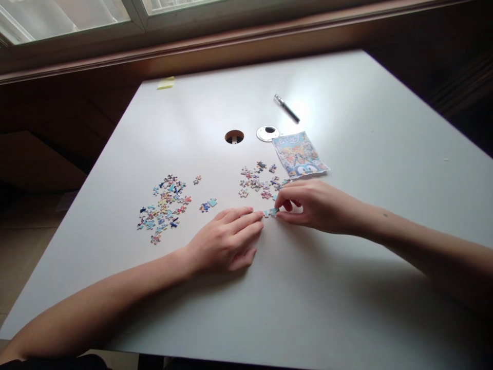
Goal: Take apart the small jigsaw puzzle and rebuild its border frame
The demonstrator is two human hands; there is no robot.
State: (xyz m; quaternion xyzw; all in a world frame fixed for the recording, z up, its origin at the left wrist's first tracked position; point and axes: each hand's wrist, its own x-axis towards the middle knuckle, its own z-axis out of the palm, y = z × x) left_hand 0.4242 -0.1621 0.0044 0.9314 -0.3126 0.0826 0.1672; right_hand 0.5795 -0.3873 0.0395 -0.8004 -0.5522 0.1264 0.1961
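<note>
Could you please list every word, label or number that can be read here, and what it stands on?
"BLUEY", probably: the blurred title on the picture sheet.
Any other print on it is too small to read.
None readable on the pen or puzzle pieces.

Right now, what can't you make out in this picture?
In the head view:
Jigsaw piece at the right hand: partly covered by its grip.
Whatever lies under the left hand: covered by it.
Picture sheet's fine details: blurred, too small.
Window: cut off by the top edge.

Tabletop open right of pen, puzzle pieces obstructing left
</note>
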